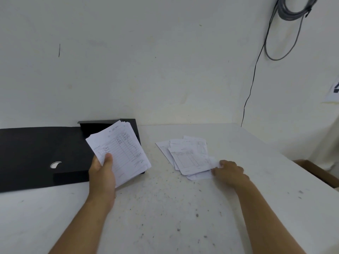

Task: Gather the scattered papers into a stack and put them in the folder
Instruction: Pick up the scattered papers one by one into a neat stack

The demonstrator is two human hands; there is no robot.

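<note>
My left hand [102, 176] grips a stack of papers [119, 153], thumb on top, held above the open black folder [36, 153]. My right hand [228, 173] pinches the near edge of the scattered papers [189, 156] lying on the bench [165, 208].

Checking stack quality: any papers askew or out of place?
Yes. The loose papers by the right hand lie fanned and overlapping at mixed angles on the table. The stack in the left hand, above the open folder, has uneven edges.
</note>
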